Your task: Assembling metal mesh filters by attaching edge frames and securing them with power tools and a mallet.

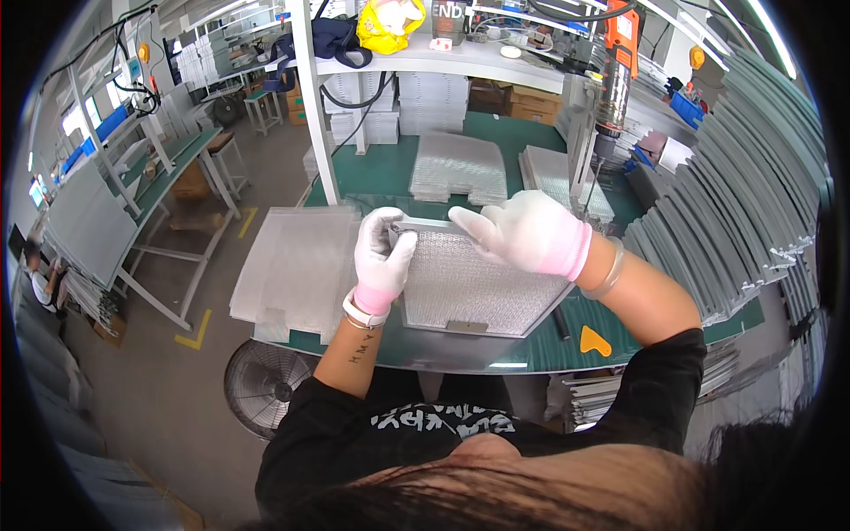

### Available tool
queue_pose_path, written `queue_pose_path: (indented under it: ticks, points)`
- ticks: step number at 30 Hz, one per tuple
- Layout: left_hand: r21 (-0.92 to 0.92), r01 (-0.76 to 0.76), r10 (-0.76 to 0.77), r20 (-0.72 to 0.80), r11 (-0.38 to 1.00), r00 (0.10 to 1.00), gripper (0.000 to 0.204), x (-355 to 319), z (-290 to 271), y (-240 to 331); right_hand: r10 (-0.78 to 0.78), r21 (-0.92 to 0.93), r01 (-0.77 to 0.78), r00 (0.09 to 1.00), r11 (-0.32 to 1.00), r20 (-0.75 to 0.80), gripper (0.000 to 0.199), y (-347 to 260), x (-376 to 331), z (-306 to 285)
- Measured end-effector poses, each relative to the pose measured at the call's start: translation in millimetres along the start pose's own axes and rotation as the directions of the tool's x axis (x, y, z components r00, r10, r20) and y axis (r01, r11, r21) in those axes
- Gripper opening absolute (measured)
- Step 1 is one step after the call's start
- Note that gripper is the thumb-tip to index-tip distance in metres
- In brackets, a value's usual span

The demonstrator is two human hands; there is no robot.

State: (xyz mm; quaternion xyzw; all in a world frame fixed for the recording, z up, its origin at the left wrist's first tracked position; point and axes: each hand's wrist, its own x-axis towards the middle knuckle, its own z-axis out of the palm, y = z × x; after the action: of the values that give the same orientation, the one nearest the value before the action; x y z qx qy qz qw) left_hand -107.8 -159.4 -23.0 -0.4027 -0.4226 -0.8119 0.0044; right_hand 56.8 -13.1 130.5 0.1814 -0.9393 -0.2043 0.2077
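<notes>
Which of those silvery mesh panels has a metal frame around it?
The mesh panel under both gloved hands; the stacks behind it and the sheets to its left are bare mesh.

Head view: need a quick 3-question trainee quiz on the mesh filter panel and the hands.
1. True or false: both hands touch the framed mesh filter panel on the green workbench.
2. Which hand pinches the panel's far left corner? A) left hand B) right hand C) neither
3. Fill in: the small orange plastic piece lies on the bench to the panel's ____ side.

Key
1. True: both gloved hands rest along its far edge.
2. A: the left hand grips that corner, while the right hand presses the top edge beside it.
3. Right, near the bench's front edge.
</notes>
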Motion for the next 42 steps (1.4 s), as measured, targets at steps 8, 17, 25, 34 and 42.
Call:
queue_pose_path:
  ticks: [8,17,25,34,42]
  points:
    - [0.005,-0.078,0.078,-0.058,0.997,0.995,0.038,-3.9,5.0,-2.4,0.058,-0.106,-0.061,0.998,0.992,-0.035,0.020,-8.4,15.3,13.5]
    - [-0.042,-0.171,0.173,0.063,0.984,0.983,0.036,-7.9,5.3,-1.1,0.097,0.078,-0.117,0.970,0.990,0.221,0.016,-26.9,35.8,-20.5]
    - [-0.019,-0.161,0.161,0.019,0.987,0.987,0.034,-8.3,8.9,2.9,0.170,0.326,-0.303,0.910,0.895,0.379,0.025,-19.2,35.6,0.9]
    - [-0.021,-0.187,0.188,0.048,0.982,0.981,0.036,-10.4,7.3,-0.5,0.118,0.592,-0.432,0.862,0.681,0.493,0.031,-9.4,32.5,-0.8]
    - [0.338,-0.376,0.355,0.124,0.863,0.926,0.032,-3.8,3.5,-10.8,0.222,0.159,-0.290,0.911,0.944,0.349,0.031,-9.0,-2.4,-24.4]
